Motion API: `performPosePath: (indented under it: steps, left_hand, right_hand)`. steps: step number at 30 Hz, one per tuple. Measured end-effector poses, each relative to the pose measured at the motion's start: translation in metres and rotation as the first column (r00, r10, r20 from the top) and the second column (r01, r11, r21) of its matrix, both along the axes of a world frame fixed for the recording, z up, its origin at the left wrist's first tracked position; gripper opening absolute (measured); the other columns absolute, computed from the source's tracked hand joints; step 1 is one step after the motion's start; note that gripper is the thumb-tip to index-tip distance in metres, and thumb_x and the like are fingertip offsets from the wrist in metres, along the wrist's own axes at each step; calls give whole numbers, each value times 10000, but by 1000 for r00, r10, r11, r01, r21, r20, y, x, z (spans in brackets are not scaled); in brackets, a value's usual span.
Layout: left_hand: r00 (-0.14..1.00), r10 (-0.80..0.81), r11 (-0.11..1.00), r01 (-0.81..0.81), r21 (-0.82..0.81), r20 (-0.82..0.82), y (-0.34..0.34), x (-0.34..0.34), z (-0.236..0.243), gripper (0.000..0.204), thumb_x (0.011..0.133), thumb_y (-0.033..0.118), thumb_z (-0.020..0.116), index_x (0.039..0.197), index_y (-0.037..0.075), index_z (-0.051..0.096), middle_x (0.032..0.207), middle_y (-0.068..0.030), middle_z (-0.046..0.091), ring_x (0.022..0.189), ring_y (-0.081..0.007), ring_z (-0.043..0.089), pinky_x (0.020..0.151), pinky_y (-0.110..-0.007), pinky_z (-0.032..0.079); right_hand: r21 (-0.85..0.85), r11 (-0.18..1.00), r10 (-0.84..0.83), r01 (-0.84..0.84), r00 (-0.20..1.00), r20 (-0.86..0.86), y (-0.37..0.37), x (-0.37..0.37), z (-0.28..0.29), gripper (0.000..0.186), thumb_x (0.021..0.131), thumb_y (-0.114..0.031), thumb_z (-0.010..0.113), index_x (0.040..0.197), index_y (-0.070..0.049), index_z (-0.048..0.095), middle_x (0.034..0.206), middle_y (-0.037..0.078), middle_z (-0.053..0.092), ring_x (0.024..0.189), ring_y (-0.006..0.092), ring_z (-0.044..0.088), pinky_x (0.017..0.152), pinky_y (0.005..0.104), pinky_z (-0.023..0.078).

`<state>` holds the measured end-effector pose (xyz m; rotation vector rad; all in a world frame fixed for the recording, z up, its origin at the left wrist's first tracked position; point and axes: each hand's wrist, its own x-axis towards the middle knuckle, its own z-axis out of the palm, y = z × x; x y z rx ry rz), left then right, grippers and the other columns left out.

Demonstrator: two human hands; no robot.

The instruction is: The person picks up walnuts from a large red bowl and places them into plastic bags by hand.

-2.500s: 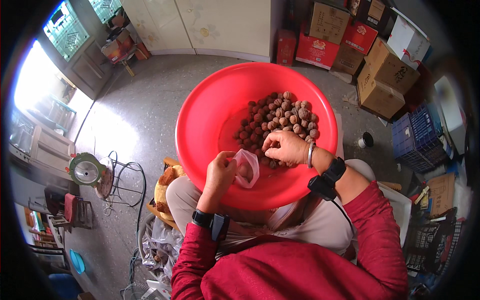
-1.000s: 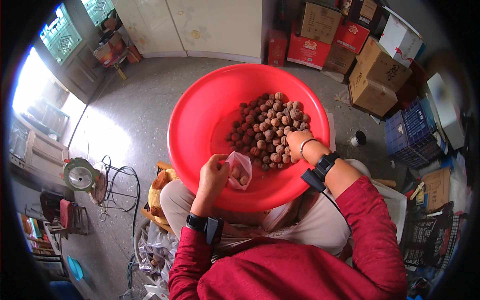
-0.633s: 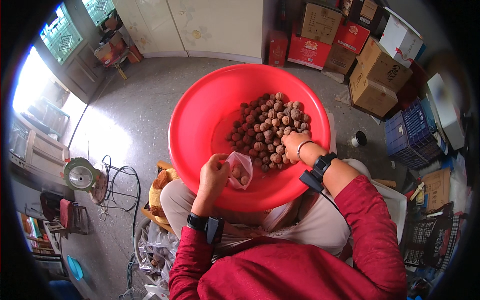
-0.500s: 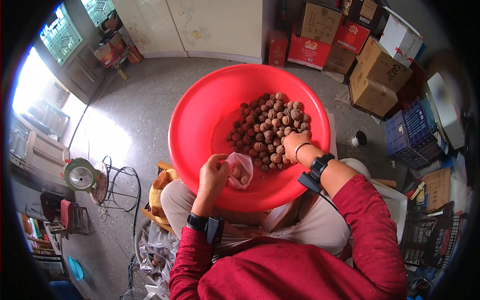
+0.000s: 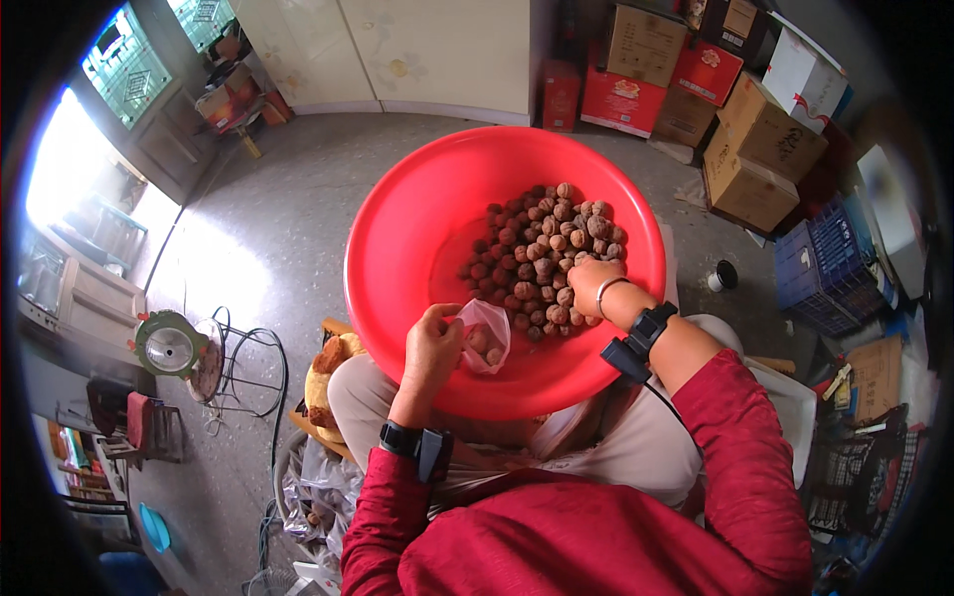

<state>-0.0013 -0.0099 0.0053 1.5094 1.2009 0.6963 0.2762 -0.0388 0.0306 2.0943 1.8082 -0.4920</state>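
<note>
A large red plastic basin (image 5: 397,214) rests at my lap, with a heap of brown walnuts (image 5: 542,248) on its right side. My left hand (image 5: 432,348) pinches the rim of a small clear plastic bag (image 5: 485,338) over the near part of the basin; a few walnuts lie inside the bag. Over on the right, my right hand (image 5: 598,281) reaches down into the heap with its fingers curled among the walnuts. Whether it grips one is hidden by the hand itself.
Cardboard boxes (image 5: 760,149) are stacked at the far right, near a blue crate (image 5: 820,263). To the left stand a round metal-and-green appliance (image 5: 166,350) and looped cables (image 5: 260,348). A container of plastic bags (image 5: 323,487) sits beside my left leg.
The whole view has shifted slightly, so basin and room sit a little further right. My left hand still holds the bag, and my right hand stays at the walnut heap.
</note>
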Motion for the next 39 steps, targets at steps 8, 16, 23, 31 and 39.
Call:
performPosePath:
  steps: [8, 16, 23, 31, 39]
  left_hand:
    - [1000, -11, 1000, 11, -2, 8, 0, 0, -1, 247, 919, 106, 559, 1133, -9, 604, 648, -47, 566, 469, -109, 529, 420, -253, 431]
    - [1000, 7, 999, -6, -36, 15, -1, 1, 2, 249, 915, 87, 555, 1140, -8, 601, 663, -57, 577, 475, -121, 546, 419, -259, 446]
    - [1000, 17, 1000, -18, -24, -24, -3, 2, 7, 255, 885, 84, 546, 1108, -17, 615, 653, -59, 604, 507, -114, 556, 473, -264, 450]
    - [999, 8, 999, -10, -49, -48, -1, 2, 6, 258, 880, 93, 554, 1105, -16, 619, 642, -56, 599, 507, -121, 561, 477, -271, 456]
    - [997, -4, 1000, 5, 10, -71, -3, 2, 10, 260, 896, 91, 547, 1125, -11, 615, 652, -60, 592, 487, -124, 556, 451, -263, 452]
  right_hand:
    - [181, 970, 24, 163, 675, -737, -3, -16, 28, 276, 798, -238, 708, 977, -33, 662, 860, 108, 691, 800, 233, 671, 718, 350, 537]
    - [88, 949, -33, 304, 371, -928, 1, -27, 32, 287, 850, -275, 715, 1013, -47, 652, 877, 68, 660, 711, 125, 619, 639, 294, 521]
    - [148, 988, 98, -47, 928, -360, 8, -2, -23, 208, 780, -155, 695, 971, -85, 652, 956, 133, 603, 881, 285, 646, 761, 405, 525]
    - [6, 938, 346, -346, 938, -7, 7, -17, -38, 376, 742, -241, 744, 1087, -119, 659, 1152, 147, 556, 1004, 333, 622, 843, 423, 514]
    - [-128, 946, 315, -298, 939, 140, 15, -29, -47, 402, 706, -230, 784, 1083, -126, 692, 1214, 143, 535, 1015, 307, 631, 819, 403, 524]
